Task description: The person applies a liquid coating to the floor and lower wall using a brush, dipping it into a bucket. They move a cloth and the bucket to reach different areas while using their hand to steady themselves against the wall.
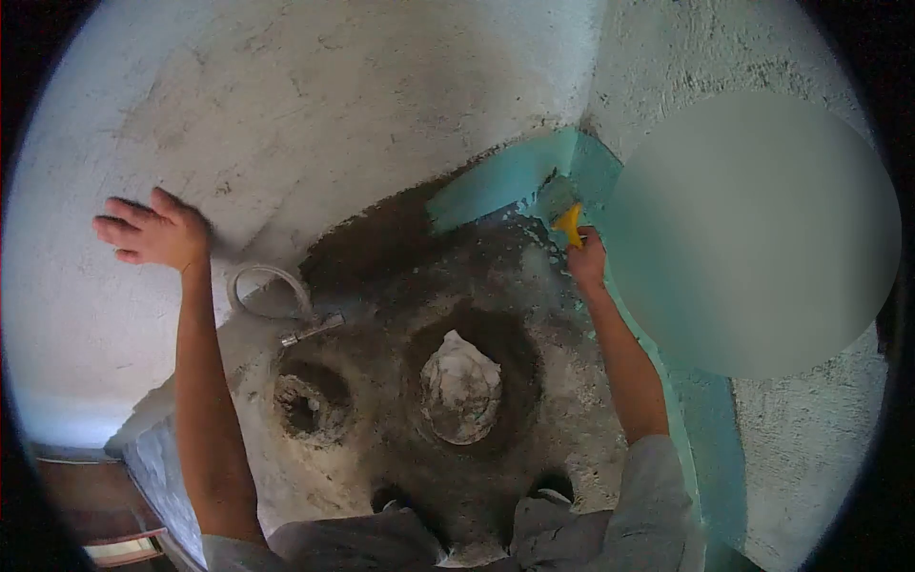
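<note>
My left hand (157,232) lies with fingers spread against the white plastered wall (315,105) on the left, holding nothing. Down in the corner, my right hand (588,262) is closed around a yellow-handled paint brush (570,224). The brush head, partly blending with the coating, touches the spot where walls and floor meet. Wet-looking turquoise coating (496,181) covers a band low on the left wall and runs along the base of the right wall. Ragged coating edges show on the dark concrete floor (477,272) beside the brush.
A stuffed, whitish bundle (461,389) plugs a floor opening between my feet. Left of it is a rough pipe hole (303,408). A pale hose loop (267,276) with a metal fitting (313,330) lies by the left wall. A grey blurred disc hides part of the right wall.
</note>
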{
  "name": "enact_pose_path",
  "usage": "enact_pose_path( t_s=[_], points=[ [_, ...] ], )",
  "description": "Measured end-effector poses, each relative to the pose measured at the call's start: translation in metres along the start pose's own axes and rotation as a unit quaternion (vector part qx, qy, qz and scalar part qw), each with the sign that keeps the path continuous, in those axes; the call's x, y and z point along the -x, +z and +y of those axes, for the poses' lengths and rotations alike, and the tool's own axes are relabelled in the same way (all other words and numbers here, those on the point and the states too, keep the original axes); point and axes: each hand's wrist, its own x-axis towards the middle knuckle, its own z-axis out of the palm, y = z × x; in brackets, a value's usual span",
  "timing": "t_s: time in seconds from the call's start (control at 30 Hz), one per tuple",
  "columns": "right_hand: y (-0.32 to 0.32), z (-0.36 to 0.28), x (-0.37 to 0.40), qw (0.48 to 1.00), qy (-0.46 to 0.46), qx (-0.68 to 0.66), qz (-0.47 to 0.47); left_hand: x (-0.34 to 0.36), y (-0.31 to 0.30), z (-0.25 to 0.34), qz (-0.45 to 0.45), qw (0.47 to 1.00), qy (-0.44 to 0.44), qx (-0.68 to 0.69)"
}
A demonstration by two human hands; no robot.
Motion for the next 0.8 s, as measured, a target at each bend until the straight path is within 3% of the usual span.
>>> enact_pose_path(
  t_s=[0.1, 0.2, 0.33, 0.4, 0.5, 0.6, 0.7, 0.8],
  points=[
    [-0.006, -0.013, 0.005, 0.996, -0.019, 0.069, 0.056, -0.001, -0.001, 0.005, -0.003, 1.0, -0.011, 0.002],
    [-0.003, -0.039, -0.006, 0.997, 0.01, 0.024, 0.067, -0.001, 0.0, 0.004, 0.001, 1.0, 0.001, -0.002],
    [0.03, -0.064, 0.012, 1.0, -0.011, -0.006, 0.018, 0.0, 0.0, 0.004, 0.003, 1.0, -0.003, 0.005],
    [0.046, -0.06, 0.037, 0.999, -0.037, 0.014, 0.001, -0.001, -0.001, 0.006, 0.003, 1.0, -0.001, 0.005],
    [0.046, -0.037, 0.058, 0.988, -0.148, -0.025, -0.031, -0.001, 0.0, 0.003, 0.009, 1.0, 0.007, 0.004],
    [0.042, -0.007, 0.045, 0.988, -0.152, -0.028, 0.02, -0.001, 0.0, 0.003, 0.012, 1.0, 0.009, 0.005],
    [0.005, -0.029, 0.016, 0.999, -0.023, 0.021, 0.039, 0.0, 0.001, 0.0, 0.011, 1.0, 0.011, 0.003],
    [0.008, -0.037, -0.009, 0.997, 0.063, 0.015, 0.053, 0.0, 0.002, 0.001, 0.01, 1.0, 0.009, 0.005]
  ],
)
